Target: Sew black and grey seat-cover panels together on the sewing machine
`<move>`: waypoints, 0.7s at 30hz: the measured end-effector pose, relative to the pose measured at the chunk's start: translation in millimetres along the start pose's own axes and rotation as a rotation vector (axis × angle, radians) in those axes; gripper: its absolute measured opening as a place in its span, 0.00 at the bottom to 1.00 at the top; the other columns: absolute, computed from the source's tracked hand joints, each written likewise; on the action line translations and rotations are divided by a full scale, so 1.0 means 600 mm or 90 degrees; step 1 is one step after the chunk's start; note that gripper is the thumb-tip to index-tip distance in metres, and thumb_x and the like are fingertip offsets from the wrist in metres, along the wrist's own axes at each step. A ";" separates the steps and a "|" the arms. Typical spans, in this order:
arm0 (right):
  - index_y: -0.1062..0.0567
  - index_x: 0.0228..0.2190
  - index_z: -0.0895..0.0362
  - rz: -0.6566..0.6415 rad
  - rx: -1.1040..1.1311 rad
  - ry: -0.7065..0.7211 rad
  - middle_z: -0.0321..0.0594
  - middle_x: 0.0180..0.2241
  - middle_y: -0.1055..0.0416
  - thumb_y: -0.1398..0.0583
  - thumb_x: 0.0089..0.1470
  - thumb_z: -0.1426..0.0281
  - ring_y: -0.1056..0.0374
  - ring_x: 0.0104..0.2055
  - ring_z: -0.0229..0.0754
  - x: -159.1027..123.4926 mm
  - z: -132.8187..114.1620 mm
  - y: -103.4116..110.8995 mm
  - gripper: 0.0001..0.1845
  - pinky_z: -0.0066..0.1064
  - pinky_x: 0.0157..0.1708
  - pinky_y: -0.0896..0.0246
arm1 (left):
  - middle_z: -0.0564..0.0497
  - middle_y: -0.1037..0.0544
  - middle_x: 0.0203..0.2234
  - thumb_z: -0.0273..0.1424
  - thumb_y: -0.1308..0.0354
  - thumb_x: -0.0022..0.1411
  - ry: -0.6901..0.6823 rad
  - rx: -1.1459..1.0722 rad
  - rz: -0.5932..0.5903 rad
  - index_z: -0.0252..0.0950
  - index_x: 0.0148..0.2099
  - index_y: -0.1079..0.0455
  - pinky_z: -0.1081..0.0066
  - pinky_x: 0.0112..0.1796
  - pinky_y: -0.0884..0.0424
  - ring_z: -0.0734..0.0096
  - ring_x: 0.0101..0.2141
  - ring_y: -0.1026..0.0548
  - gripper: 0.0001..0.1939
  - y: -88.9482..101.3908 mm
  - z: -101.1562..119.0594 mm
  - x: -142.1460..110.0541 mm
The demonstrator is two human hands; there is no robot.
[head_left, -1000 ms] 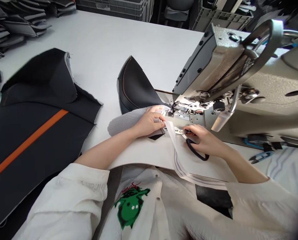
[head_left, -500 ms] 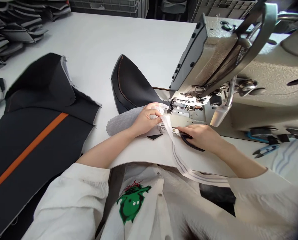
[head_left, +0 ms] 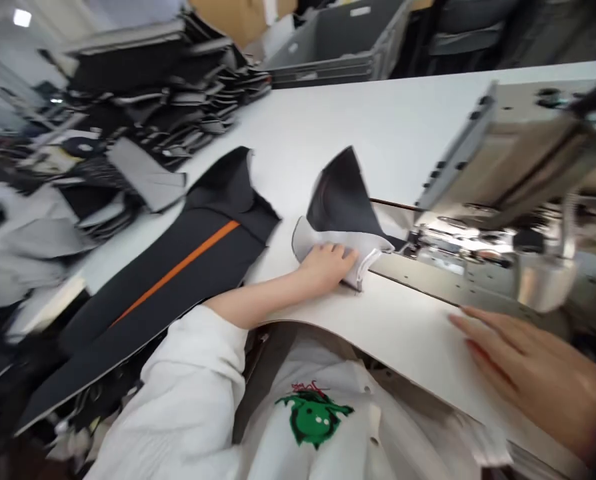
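My left hand (head_left: 327, 265) lies on a grey mesh-backed fabric piece (head_left: 311, 238) joined to a curved black leather piece (head_left: 341, 197), just left of the sewing machine's needle area (head_left: 431, 241). Its fingers rest flat and slightly curled on the cloth, with a white strip edge (head_left: 365, 270) beside them. My right hand (head_left: 533, 373) is at the lower right, blurred, its fingers stretched out flat over the white table edge (head_left: 403, 327), holding nothing. The grey sewing machine (head_left: 518, 167) stands behind it.
A long black panel with an orange stripe (head_left: 178, 267) lies to the left on the table. Stacks of black and grey cut pieces (head_left: 143, 87) pile up at the far left. Grey plastic crates (head_left: 338, 43) stand behind the table.
The view has swung left and is blurred. My right hand let go of the scissors and drew back toward the right, now flat and empty. The white strip no longer runs toward my lap.
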State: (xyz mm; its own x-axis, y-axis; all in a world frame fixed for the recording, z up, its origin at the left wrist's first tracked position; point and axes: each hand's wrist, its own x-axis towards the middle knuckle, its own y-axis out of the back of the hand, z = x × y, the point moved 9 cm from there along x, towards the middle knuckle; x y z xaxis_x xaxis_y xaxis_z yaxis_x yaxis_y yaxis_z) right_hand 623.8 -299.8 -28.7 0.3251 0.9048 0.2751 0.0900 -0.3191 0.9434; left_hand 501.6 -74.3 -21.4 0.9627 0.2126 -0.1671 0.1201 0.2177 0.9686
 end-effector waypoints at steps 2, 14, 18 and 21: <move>0.28 0.49 0.46 0.007 0.028 0.262 0.42 0.51 0.29 0.49 0.59 0.63 0.31 0.47 0.50 0.057 -0.112 -0.030 0.18 0.44 0.44 0.36 | 0.44 0.23 0.37 0.24 0.47 0.57 0.049 -0.109 0.093 0.34 0.43 0.28 0.62 0.44 0.30 0.58 0.42 0.26 0.13 0.061 -0.092 -0.013; 0.31 0.52 0.58 0.040 0.142 0.344 0.48 0.54 0.33 0.50 0.62 0.72 0.34 0.52 0.49 0.159 -0.233 -0.101 0.19 0.43 0.47 0.36 | 0.45 0.21 0.33 0.37 0.45 0.57 0.567 -0.856 0.496 0.34 0.36 0.30 0.61 0.50 0.31 0.59 0.43 0.24 0.11 0.023 -0.404 -0.263; 0.35 0.56 0.61 0.031 0.189 0.279 0.52 0.57 0.38 0.50 0.60 0.73 0.39 0.57 0.51 0.164 -0.223 -0.098 0.23 0.46 0.51 0.38 | 0.47 0.21 0.35 0.40 0.48 0.57 0.488 -0.975 0.406 0.36 0.38 0.29 0.58 0.50 0.30 0.58 0.45 0.25 0.13 -0.055 -0.299 -0.193; 0.35 0.56 0.64 0.025 0.225 0.231 0.55 0.58 0.38 0.47 0.57 0.73 0.42 0.59 0.53 0.163 -0.198 -0.101 0.25 0.46 0.54 0.40 | 0.47 0.22 0.29 0.35 0.43 0.49 0.432 -1.042 0.245 0.35 0.36 0.28 0.60 0.46 0.27 0.58 0.40 0.23 0.12 -0.090 -0.209 -0.134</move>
State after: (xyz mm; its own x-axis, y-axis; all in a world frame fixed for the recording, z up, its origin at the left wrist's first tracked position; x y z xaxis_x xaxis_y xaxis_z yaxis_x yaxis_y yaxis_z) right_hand 538.1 -158.6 -37.0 -0.0081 0.9101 0.4142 0.4177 -0.3733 0.8284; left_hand 387.6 16.1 -83.1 0.5702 0.6901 -0.4457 -0.7984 0.5933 -0.1028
